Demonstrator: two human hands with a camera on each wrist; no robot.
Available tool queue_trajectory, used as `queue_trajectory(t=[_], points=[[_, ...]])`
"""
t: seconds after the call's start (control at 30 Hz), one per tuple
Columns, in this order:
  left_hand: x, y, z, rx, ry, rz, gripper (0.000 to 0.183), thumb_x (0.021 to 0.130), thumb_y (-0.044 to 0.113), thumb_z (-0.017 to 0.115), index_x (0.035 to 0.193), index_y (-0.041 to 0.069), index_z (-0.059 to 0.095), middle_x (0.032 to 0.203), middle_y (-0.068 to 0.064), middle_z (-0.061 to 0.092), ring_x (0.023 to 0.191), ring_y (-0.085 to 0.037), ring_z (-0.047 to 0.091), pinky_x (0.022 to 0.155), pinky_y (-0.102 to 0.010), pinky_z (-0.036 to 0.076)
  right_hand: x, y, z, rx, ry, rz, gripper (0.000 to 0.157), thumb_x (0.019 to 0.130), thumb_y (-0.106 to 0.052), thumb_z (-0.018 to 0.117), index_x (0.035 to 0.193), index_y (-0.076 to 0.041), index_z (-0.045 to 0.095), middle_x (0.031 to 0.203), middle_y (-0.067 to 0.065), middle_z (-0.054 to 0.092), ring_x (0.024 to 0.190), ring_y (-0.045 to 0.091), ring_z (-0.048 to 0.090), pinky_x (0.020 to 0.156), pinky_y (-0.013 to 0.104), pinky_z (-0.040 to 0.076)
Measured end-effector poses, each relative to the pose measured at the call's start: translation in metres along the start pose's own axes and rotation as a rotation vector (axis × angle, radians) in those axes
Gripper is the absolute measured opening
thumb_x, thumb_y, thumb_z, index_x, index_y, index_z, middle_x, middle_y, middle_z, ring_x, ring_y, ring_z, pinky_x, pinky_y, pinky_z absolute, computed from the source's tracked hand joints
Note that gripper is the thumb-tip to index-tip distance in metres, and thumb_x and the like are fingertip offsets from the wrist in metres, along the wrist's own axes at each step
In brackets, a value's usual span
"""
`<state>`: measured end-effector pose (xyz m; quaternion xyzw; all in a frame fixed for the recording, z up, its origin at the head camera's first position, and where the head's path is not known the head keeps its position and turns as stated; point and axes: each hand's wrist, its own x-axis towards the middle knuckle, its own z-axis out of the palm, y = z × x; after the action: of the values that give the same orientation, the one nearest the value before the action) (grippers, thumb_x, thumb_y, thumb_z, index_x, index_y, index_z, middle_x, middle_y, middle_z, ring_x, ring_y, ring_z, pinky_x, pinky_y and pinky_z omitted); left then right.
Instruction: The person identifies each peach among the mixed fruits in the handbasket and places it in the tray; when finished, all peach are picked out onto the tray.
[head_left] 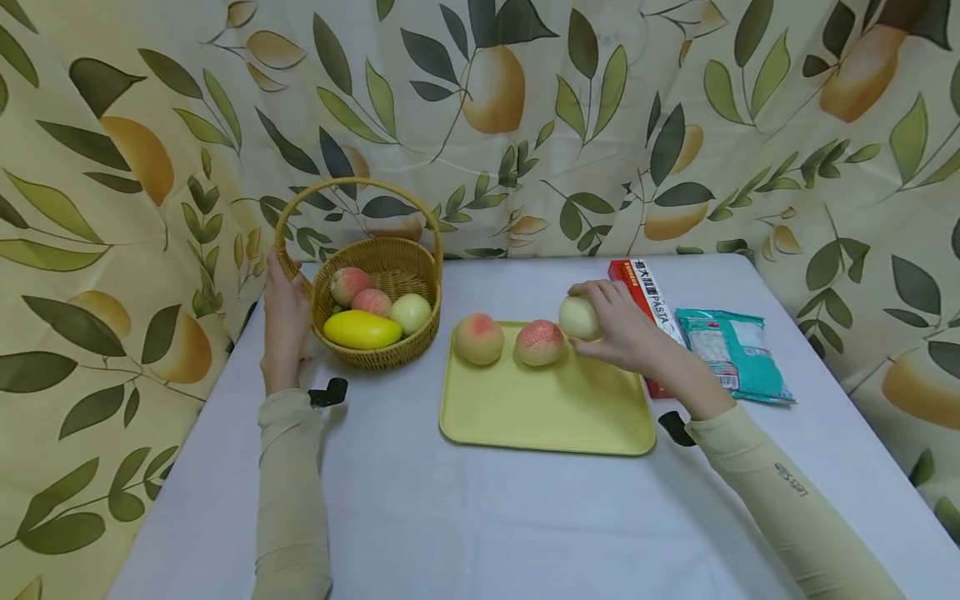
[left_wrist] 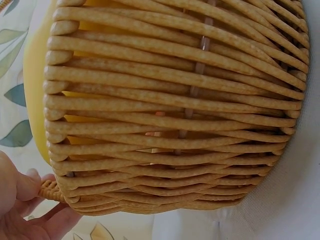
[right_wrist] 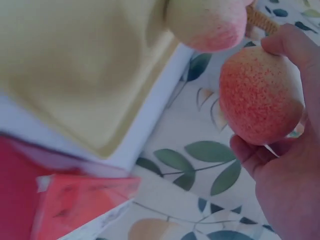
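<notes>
At the left, my left hand (head_left: 285,325) grips the base of the handle (left_wrist: 52,191) of a wicker basket (head_left: 378,358). In the basket lie two reddish peaches (head_left: 371,302), a yellow mango-like fruit (head_left: 362,330) and a pale round fruit (head_left: 410,313). Over the far right corner of a yellow tray (head_left: 547,417), my right hand (head_left: 622,325) holds a peach (right_wrist: 260,97) between thumb and fingers. Its pale side faces the head view; its red-speckled side shows in the right wrist view. Two more peaches, one paler (head_left: 478,339) and one redder (head_left: 540,342), sit on the tray's far side.
Right of the tray lies a red pasta box (head_left: 648,292), partly behind my right hand and forearm. Beside it is a teal packet (head_left: 731,354). A white cloth (head_left: 397,492) covers the table, and a leaf-patterned curtain (head_left: 510,167) hangs behind it.
</notes>
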<state>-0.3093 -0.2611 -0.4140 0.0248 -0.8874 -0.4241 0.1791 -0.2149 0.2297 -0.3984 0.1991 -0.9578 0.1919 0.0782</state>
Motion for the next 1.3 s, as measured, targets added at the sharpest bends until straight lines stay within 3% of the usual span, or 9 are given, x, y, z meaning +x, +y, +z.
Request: queue_trajectory(t=[0.2,0.47,0.97,1.3], points=[[0.004,-0.002,0.001,0.002,-0.005,0.013,0.061,0.109,0.007,0.036,0.162,0.022,0.01,0.154,-0.024,0.044,0.139,-0.046,0.049,0.116,-0.059,0.042,-0.016,0.013,0.005,-0.014,-0.065,0.014,0.061,0.084,-0.023,0.081,0.138,-0.012,0.055,0.138,0.021,0.05,0.125,0.038,0.043,0.091,0.053,0.05],[0.004,-0.001,-0.002,0.013,-0.008,0.014,0.061,0.109,0.004,0.036,0.161,0.022,0.011,0.152,-0.02,0.048,0.138,-0.044,0.05,0.117,-0.059,0.041,-0.021,0.023,0.008,-0.012,-0.162,0.059,0.059,0.088,-0.025,0.078,0.141,-0.009,0.056,0.139,0.026,0.052,0.123,0.04,0.043,0.09,0.052,0.049],[0.002,-0.002,-0.002,0.005,-0.005,0.018,0.059,0.109,0.006,0.036,0.161,0.02,0.012,0.152,-0.021,0.047,0.137,-0.045,0.051,0.116,-0.059,0.041,-0.026,0.029,0.018,-0.019,-0.215,0.096,0.062,0.092,-0.034,0.076,0.147,-0.016,0.052,0.142,0.02,0.053,0.125,0.038,0.047,0.1,0.055,0.05],[0.0,-0.001,-0.001,0.009,-0.005,0.014,0.06,0.109,0.004,0.037,0.16,0.022,0.012,0.152,-0.02,0.048,0.135,-0.045,0.052,0.114,-0.06,0.043,-0.03,0.027,0.012,-0.003,-0.255,0.118,0.07,0.093,-0.039,0.075,0.152,-0.017,0.045,0.146,0.019,0.049,0.127,0.037,0.049,0.1,0.057,0.053]])
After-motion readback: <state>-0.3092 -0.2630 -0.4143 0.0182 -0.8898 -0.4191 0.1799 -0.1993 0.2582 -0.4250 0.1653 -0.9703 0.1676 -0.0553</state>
